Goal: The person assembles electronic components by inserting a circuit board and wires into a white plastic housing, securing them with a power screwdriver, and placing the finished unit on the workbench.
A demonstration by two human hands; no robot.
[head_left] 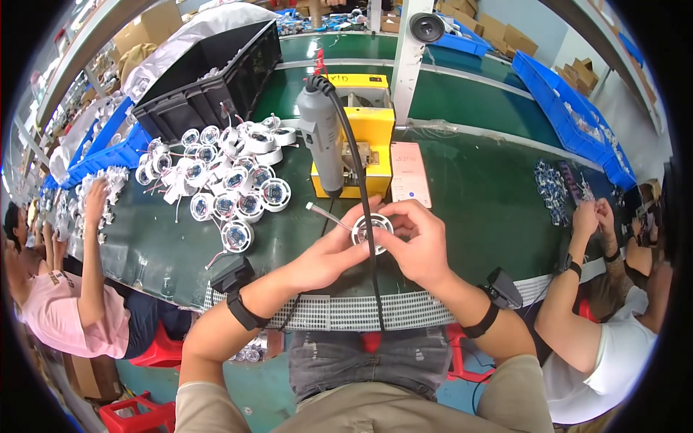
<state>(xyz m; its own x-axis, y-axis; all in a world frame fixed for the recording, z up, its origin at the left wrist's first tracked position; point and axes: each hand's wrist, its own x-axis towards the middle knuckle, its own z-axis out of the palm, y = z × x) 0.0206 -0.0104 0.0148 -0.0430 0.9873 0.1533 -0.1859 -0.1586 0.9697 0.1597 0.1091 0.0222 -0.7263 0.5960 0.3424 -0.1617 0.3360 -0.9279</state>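
A round white part [380,224] sits between the two hands, above the near half of the surface [462,238], its ring-shaped face turned up. The left hand [325,256] pinches it from the left, thumb along the near edge, and the right hand [420,242] closes on it from the right with thumb and bent fingers, so both are narrow around it. A thin lead [332,216] runs from the part up and left to a small white connector. The surface is dark green, scuffed, and edged on the person's side by a white perforated strip [346,312]. To the left of the hands lies a heap of similar round parts [249,206], with a black crate [195,108] behind it; ahead stand a yellow machine [372,101] and a grey power tool [320,137], with a pink flat rectangle [410,177] beside the machine. Blue bins [577,108] hold small pieces farther out, and seated co-workers are at both sides, one in a pink shirt [65,310], near red stools [159,351]. A black cable [354,141] crosses in front of the held part, hiding some of its inside; several fingertips are out of sight behind it, and the fisheye rim cuts off the outer room.
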